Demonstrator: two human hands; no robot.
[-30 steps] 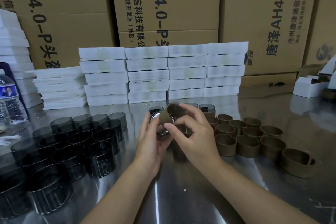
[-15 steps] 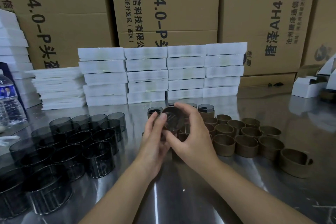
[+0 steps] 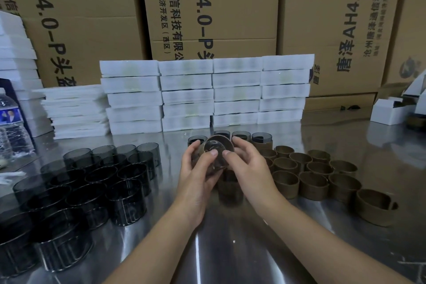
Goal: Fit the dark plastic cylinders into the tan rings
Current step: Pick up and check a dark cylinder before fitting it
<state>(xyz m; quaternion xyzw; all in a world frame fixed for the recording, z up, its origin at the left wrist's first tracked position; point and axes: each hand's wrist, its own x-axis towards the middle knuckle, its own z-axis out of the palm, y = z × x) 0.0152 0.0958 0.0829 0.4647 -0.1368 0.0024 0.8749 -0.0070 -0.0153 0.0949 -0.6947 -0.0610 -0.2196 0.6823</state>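
Head view: my left hand [image 3: 198, 177] grips dark plastic cylinder [image 3: 211, 145], right hand [image 3: 250, 168] grips tan ring [image 3: 225, 142]; pressing together to seat it.

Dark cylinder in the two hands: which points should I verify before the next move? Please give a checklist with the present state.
1. The left hand grips the dark cylinder: ok.
2. The right hand holds the tan ring on it: ok.
3. Ring pushed fully home: cannot tell, fingers cover the edge.
4. The finished pieces stand upright in a row behind the hands: ok.
5. The empty tan rings are ready on the right side: ok.
6. The loose dark cylinders are ready on the left side: ok.
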